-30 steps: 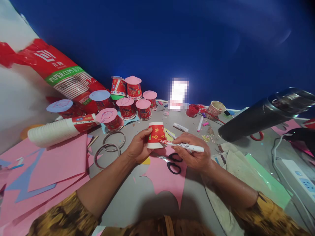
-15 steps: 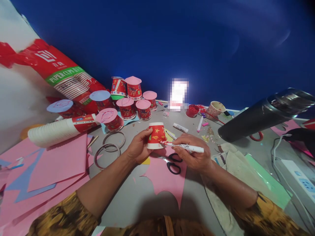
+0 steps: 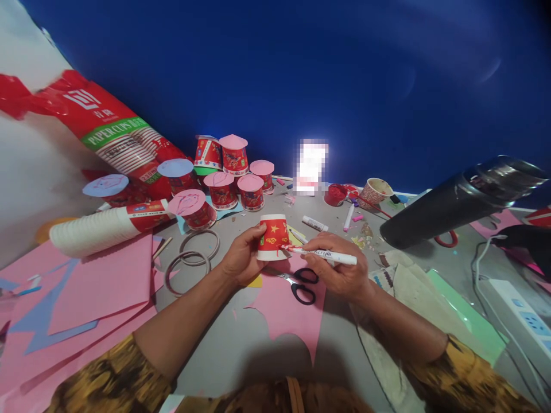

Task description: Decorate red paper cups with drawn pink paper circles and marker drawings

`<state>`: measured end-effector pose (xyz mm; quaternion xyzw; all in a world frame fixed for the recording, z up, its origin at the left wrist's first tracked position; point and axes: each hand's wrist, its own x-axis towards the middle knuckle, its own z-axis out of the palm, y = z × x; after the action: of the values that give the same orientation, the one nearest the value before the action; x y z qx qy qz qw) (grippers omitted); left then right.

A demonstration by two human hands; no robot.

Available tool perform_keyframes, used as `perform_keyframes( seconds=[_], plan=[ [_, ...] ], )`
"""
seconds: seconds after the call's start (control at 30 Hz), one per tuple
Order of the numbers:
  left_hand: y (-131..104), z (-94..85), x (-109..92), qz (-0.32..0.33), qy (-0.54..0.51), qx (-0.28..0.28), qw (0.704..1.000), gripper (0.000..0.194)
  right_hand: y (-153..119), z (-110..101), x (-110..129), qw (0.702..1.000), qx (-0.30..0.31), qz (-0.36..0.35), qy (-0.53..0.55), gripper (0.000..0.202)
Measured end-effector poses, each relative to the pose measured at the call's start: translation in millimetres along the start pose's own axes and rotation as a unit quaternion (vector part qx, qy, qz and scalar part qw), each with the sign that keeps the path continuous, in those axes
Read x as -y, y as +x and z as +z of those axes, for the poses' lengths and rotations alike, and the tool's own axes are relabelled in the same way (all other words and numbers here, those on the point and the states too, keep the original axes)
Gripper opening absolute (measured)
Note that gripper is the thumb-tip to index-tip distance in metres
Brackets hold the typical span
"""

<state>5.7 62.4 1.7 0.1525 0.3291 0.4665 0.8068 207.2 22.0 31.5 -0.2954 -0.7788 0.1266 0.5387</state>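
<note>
A red paper cup with gold patterns is upside down in my left hand, whose thumb and fingers press its left side. My right hand is closed around a white acrylic marker. The marker's red-stained tip meets the cup's lower right side, near the white rim. Below the cup, black-handled scissors lie on cut pink paper. A white cap or tube and another marker lie behind my right hand.
Paper-topped red cups stand at the back left, near stacked cups and a cup bag. Grey rings lie left of my left hand. A dark flask, cloth and power strip are on the right.
The marker tip has shifted very slightly along the cup's lower side. My left hand keeps its hold on the cup. The view has turned a little.
</note>
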Motion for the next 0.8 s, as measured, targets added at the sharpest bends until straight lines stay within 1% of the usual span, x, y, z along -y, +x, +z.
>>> perform_keyframes(
  seconds=[0.07,0.2,0.33,0.43,0.5,0.63,0.8],
  plan=[
    [0.3,0.0,0.3,0.000,-0.001,-0.001,1.000,0.031,-0.1,-0.9,0.0,1.000,0.002,0.001,0.009,0.010],
    [1.4,-1.9,0.7,0.005,-0.013,0.000,1.000,0.031,-0.8,-2.0,0.1,0.999,0.030,-0.001,0.027,0.009],
    [1.9,-2.0,1.1,0.001,-0.014,-0.004,1.000,0.029,-0.7,-1.9,-0.3,1.000,0.015,-0.001,0.017,0.011],
    [2.3,-1.9,1.4,0.004,-0.014,-0.013,1.000,0.026,-1.5,-1.9,-1.1,0.999,0.029,0.009,0.027,0.011],
    [2.5,-2.4,1.5,0.004,-0.007,-0.008,1.000,0.026,-2.3,-1.8,-1.5,0.999,0.037,0.017,0.035,0.010],
    [2.7,-3.9,2.0,0.014,0.004,0.002,1.000,0.026,-1.9,-2.2,-1.2,0.999,0.017,0.005,0.029,0.010],
    [3.8,-6.8,4.2,0.025,0.022,0.030,0.999,0.027,0.3,-4.1,0.7,0.998,0.049,0.019,0.035,0.011]
  ],
)
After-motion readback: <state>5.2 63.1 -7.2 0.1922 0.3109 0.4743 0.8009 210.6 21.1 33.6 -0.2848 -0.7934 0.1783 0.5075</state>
